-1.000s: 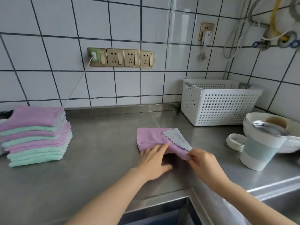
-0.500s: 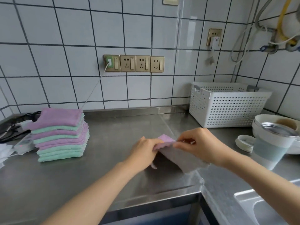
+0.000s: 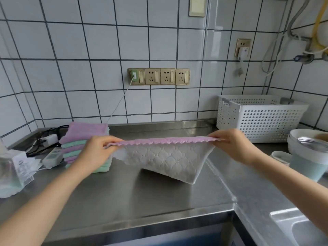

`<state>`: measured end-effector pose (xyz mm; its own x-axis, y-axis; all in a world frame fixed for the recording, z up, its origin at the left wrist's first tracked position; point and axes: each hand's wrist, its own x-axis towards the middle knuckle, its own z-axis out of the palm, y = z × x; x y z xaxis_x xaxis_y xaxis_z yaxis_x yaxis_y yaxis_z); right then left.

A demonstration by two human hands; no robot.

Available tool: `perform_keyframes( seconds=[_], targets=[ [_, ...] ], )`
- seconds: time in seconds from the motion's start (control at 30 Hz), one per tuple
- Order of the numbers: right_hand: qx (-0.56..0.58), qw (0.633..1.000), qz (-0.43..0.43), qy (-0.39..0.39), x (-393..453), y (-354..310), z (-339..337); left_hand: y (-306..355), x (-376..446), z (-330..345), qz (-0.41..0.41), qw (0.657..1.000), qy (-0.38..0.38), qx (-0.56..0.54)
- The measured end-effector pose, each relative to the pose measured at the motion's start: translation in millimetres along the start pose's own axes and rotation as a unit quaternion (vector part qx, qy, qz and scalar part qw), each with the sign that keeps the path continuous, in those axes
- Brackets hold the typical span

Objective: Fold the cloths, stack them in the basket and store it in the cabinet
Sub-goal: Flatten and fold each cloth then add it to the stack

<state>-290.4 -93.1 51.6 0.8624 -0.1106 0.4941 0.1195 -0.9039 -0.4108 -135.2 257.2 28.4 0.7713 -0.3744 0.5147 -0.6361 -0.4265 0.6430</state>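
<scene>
Hidden/cut off: basket [image 3: 262, 119] interior not visible from this angle, can't tell if anything's in it. Left hand [image 3: 96, 153] blocks the right part of the stack [image 3: 85, 139]. Bowls [image 3: 308, 141] and cup [image 3: 305, 166] clipped by the right frame edge, sink [image 3: 301, 228] only partly in view at bottom right. Fingertips of both hands are tucked behind the cloth edge.

Hands: left hand pinches the cloth's [image 3: 166, 158] left top corner, fingers curled. Right hand [image 3: 232, 146] pinches the right top corner, same grip. Cloth is stretched taut between them above the counter [image 3: 142, 196], pink scalloped edge on top, white patterned face hanging toward the camera, lower right corner at or just above the counter; can't tell which.

Around: stack of pink and green folded cloths on the counter at left, against the wall. White perforated basket at back right on the counter. Power strip [image 3: 53, 155] and cables left of the stack, clear bag [image 3: 16, 171] at far left. Four wall sockets [image 3: 158, 76], cord plugged into the leftmost.
</scene>
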Motion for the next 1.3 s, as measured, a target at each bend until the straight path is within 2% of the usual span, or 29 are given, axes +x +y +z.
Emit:
perform_keyframes(
  seconds=[0.07, 0.17, 0.23, 0.3, 0.37, 0.47, 0.53, 0.7, 0.8, 0.93, 1.0, 1.07, 1.13, 1.17, 1.2, 1.27, 1.3],
  targets=[
    [0.136, 0.989, 0.029, -0.06, -0.2, -4.0, -1.7, 6.9, -5.0, -13.3, -0.027, 0.996, 0.014, -0.086],
    [0.404, 0.906, 0.051, -0.113, -0.6, -16.9, -10.6, 23.4, -13.8, -38.6, -0.099, 0.963, -0.029, -0.251],
    [0.488, 0.868, 0.05, -0.075, 5.4, -33.0, -15.6, 32.1, -16.0, -54.5, -0.105, 0.934, -0.064, -0.335],
    [0.53, 0.844, 0.077, -0.016, 15.4, -44.0, -15.9, 40.3, -10.0, -60.3, -0.108, 0.919, -0.019, -0.379],
    [0.496, 0.862, 0.104, 0.019, 24.8, -47.1, -6.8, 43.1, -2.1, -56.7, -0.116, 0.914, 0.032, -0.386],
    [0.406, 0.898, 0.164, 0.043, 26.0, -38.1, 17.3, 22.7, 4.2, -37.0, -0.149, 0.946, 0.061, -0.281],
    [0.351, 0.917, 0.187, 0.022, 21.2, -26.4, 35.7, -4.8, 2.7, -23.6, -0.174, 0.962, 0.053, -0.206],
    [0.224, 0.953, 0.198, -0.048, 12.8, 4.3, 72.0, -46.6, -8.5, 6.6, -0.254, 0.963, -0.007, -0.095],
    [0.168, 0.961, 0.214, -0.058, 17.0, 13.3, 83.3, -56.4, -7.0, 19.6, -0.279, 0.955, -0.006, -0.1],
    [0.22, 0.935, 0.271, -0.062, 29.5, 17.7, 91.3, -63.7, 4.9, 31.6, -0.322, 0.925, -0.002, -0.203],
    [0.308, 0.894, 0.319, -0.061, 37.5, 15.1, 97.0, -63.7, 14.5, 39.1, -0.318, 0.93, 0.003, -0.187],
    [0.376, 0.858, 0.347, -0.045, 47.7, 13.9, 103.8, -69.1, 26.8, 48.0, -0.309, 0.934, 0.045, -0.173],
    [0.389, 0.852, 0.351, -0.013, 59.4, 15.4, 114.6, -70.7, 35.6, 55.9, -0.296, 0.94, 0.072, -0.153],
    [0.355, 0.869, 0.345, -0.008, 63.4, 18.0, 121.5, -73.1, 38.7, 61.6, -0.274, 0.952, 0.064, -0.119],
    [0.275, 0.904, 0.326, -0.023, 63.6, 19.0, 128.9, -77.3, 35.6, 68.9, -0.245, 0.968, 0.026, -0.045],
    [0.074, 0.967, 0.223, -0.095, 47.4, 15.0, 145.4, -81.2, 15.9, 84.5, -0.147, 0.982, -0.082, 0.089],
    [0.018, 0.98, 0.154, -0.128, 33.6, 11.4, 154.6, -80.9, 2.5, 92.2, -0.091, 0.979, -0.133, 0.124]
  ],
)
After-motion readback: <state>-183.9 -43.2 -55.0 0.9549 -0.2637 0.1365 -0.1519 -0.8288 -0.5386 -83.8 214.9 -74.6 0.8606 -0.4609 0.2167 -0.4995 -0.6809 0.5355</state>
